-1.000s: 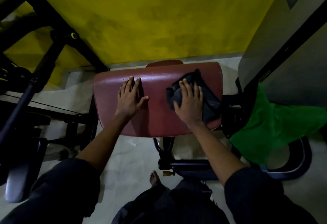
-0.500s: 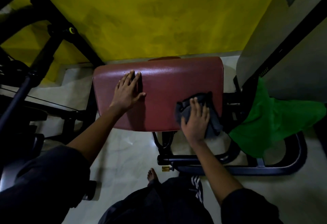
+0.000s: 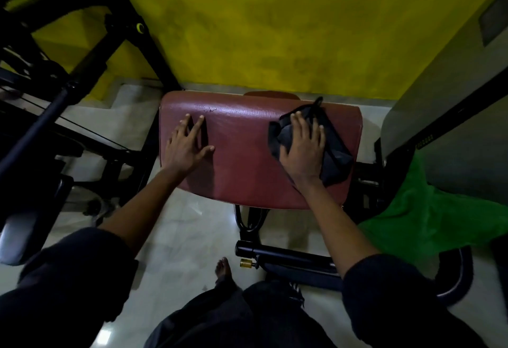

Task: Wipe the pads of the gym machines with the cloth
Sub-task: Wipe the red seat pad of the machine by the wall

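Both arms [image 3: 143, 207] reach forward and down, bare from about the elbow, with dark sleeves [image 3: 77, 273] bunched up near the bottom of the view. The left hand [image 3: 187, 145] lies flat, palm down, fingers [image 3: 199, 125] straight and a bit spread, thumb [image 3: 207, 149] stuck out sideways, holding nothing. The right hand [image 3: 302, 152] is palm down too, fingers fanned and straight, pressing flat on the cloth [image 3: 334, 152] rather than gripping it. Wrists look pretty straight and the hands are well apart. One bare foot [image 3: 223, 266] shows between the arms.
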Action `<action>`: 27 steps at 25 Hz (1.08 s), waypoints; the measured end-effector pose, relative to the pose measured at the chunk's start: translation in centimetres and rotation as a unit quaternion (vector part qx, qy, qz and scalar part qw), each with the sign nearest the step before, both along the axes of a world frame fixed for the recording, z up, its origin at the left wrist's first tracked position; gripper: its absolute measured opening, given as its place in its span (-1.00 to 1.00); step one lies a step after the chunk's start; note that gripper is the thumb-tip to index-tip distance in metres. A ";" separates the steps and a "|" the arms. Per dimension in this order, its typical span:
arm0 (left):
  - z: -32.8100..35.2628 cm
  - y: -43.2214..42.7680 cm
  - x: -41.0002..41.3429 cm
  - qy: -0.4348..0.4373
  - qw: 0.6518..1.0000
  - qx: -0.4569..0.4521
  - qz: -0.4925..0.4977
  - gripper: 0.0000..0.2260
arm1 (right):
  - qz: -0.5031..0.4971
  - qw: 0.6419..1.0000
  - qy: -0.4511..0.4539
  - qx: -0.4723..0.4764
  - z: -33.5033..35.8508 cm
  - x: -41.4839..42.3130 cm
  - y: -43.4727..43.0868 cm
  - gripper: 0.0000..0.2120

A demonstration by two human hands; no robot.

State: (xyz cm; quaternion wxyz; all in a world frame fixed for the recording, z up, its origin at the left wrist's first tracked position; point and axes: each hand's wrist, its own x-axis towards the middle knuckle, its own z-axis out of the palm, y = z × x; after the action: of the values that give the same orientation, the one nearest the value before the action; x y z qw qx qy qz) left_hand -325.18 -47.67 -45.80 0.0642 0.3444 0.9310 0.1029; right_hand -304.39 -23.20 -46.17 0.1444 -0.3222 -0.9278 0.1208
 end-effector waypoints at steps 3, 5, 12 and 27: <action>-0.5 -0.9 0.4 -0.015 0.998 0.025 0.058 -0.19 | 0.136 0.989 -0.038 0.043 -0.5 1.0 1.0 -0.27; -1.2 -2.5 0.7 -0.020 0.992 0.042 0.118 -0.16 | 0.114 0.993 -0.023 0.032 0.5 -0.4 3.3 -0.31; -2.9 -5.9 3.1 -0.083 0.968 0.068 0.226 -0.21 | 0.162 0.985 -0.043 0.044 2.9 -6.6 0.9 -0.38; -2.7 -9.1 3.4 -0.165 0.968 0.071 0.174 -0.22 | 0.399 0.893 -0.166 0.124 -1.2 0.0 -2.0 -0.22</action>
State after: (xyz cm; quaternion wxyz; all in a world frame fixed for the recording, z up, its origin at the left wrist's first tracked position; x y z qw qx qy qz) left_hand -321.81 -56.76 -48.54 0.1737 0.1593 0.9433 0.2337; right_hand -304.37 -25.20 -47.34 -0.0332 0.0799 -0.9962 -0.0030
